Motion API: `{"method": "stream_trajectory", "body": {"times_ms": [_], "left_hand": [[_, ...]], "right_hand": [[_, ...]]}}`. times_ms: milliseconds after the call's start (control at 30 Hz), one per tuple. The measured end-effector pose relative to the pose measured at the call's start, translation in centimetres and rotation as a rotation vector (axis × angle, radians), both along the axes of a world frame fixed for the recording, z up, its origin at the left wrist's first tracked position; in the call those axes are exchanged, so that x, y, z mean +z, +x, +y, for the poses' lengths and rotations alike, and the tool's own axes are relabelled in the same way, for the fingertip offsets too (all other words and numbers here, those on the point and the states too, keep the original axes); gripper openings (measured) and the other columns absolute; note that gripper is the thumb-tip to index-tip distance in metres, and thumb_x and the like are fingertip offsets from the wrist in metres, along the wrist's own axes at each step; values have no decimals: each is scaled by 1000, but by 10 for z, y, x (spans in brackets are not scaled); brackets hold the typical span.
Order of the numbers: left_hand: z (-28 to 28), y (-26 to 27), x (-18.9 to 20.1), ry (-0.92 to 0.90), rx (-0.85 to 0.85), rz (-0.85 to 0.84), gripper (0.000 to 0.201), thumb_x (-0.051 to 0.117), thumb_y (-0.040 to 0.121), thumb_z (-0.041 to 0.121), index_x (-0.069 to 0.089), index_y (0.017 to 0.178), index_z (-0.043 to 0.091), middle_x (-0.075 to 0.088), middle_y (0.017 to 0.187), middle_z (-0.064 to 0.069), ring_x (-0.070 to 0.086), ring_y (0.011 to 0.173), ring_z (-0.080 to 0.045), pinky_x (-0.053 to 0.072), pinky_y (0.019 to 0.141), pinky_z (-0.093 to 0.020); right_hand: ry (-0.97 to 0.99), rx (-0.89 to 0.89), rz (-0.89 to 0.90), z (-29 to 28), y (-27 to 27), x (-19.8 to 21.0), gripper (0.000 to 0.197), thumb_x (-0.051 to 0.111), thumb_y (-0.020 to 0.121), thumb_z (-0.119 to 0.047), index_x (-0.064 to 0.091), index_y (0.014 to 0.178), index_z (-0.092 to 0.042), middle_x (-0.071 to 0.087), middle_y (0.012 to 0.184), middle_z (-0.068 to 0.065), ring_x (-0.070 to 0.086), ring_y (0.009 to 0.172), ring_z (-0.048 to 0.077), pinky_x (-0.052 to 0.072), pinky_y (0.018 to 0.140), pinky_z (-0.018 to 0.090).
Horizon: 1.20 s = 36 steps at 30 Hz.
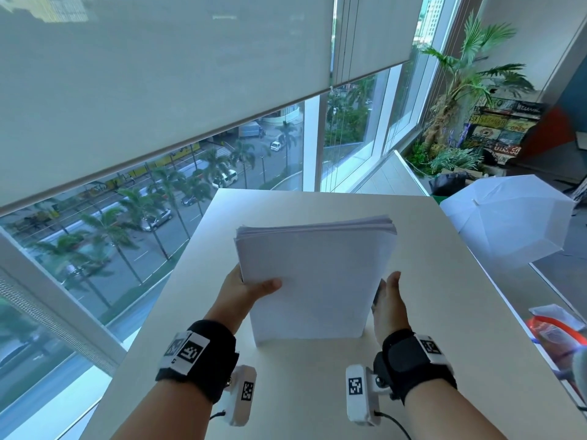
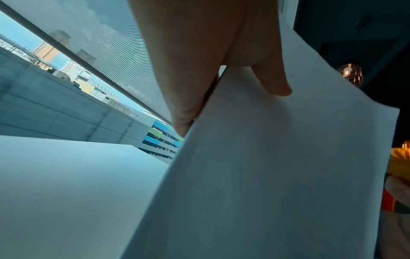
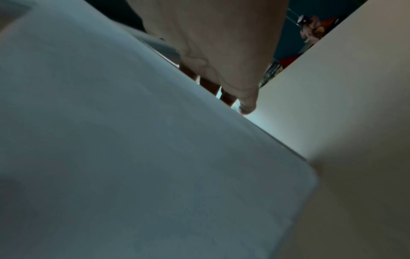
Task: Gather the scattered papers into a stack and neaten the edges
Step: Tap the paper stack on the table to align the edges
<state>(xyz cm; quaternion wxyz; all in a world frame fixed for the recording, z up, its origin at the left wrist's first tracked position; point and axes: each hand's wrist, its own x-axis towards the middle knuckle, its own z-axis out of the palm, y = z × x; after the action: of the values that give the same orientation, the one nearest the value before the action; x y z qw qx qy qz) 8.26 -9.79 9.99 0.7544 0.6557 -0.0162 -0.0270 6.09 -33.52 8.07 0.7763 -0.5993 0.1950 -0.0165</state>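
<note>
White paper stack, off-white table, black wristbands, black-and-white square-patterned tags, white umbrella

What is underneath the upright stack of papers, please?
Only the white table; the paper stack stands on edge there between the left hand and right hand. Tabletop just behind it is covered.

White worktop set against a tall window, roller blind drawn partway down. Beyond the glass, far below: a street lined with palms, cars along it. Off to the right, an open white umbrella, a potted palm in the corner, a panel of colourful signs beside it. At the right edge of view, clear plastic wrapping over something orange.
</note>
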Motion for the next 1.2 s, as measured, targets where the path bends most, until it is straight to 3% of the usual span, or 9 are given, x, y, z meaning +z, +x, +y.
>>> {"method": "stream_trajectory", "body": {"times_ms": [133,300,433,567,666,833,966,1100,1200], "left_hand": [[-1,1,-8,52,24,44,45,80,35,30,72,77,17,77,71,7,70,70,-12,57,68,-22],[0,6,9,41,33,-12,32,80,48,16,72,78,14,76,69,7,70,66,-8,58,66,-21],[0,8,26,26,37,-68,22,72,57,9,73,79,12,76,70,7,70,67,-7,57,64,-19],[0,6,32,38,47,-76,19,73,57,9,74,76,13,76,70,6,71,68,-9,57,63,-20],[-3,3,33,30,72,-73,16,72,58,8,74,72,16,76,69,6,70,66,-8,56,62,-20],[-11,-6,41,56,63,-115,21,73,68,-5,74,69,15,75,66,7,69,62,-8,56,59,-21],[-15,-10,52,96,52,-177,20,64,75,-11,70,74,9,73,60,12,66,58,-2,55,58,-18],[-13,-13,65,150,76,-269,21,70,74,-3,70,72,18,72,60,18,64,58,3,53,60,-15],[-1,-9,73,252,175,-354,15,77,64,22,67,74,28,71,64,21,61,62,7,48,64,-9]], "right_hand": [[3,30,78,3,-5,4,53,11,95,-53,56,106,-26,62,89,-12,62,69,-3,48,49,12],[35,-18,-9,9,2,27,90,31,66,-85,47,134,-29,54,137,-4,54,121,12,42,104,36],[5,-69,-277,7,9,57,44,27,91,-56,54,109,-27,61,106,-4,64,80,-8,51,73,16],[-809,-155,-573,6,14,100,78,50,68,-51,44,133,-8,46,128,13,40,114,8,30,98,19],[-1461,83,-628,18,16,129,81,63,66,-47,43,138,-16,46,137,14,30,129,21,19,109,48],[-1794,501,-409,43,18,149,83,62,80,-30,13,148,-31,25,152,0,11,143,25,0,115,51],[-1672,549,-369,42,17,161,57,57,83,-17,41,136,-28,61,121,10,52,115,30,42,94,37],[-1544,567,-455,36,13,169,20,58,82,-14,59,68,-28,54,67,1,53,75,26,39,66,30],[-1443,454,-498,23,15,171,25,64,79,-13,52,59,-23,47,55,-1,50,67,25,38,61,30]]}}
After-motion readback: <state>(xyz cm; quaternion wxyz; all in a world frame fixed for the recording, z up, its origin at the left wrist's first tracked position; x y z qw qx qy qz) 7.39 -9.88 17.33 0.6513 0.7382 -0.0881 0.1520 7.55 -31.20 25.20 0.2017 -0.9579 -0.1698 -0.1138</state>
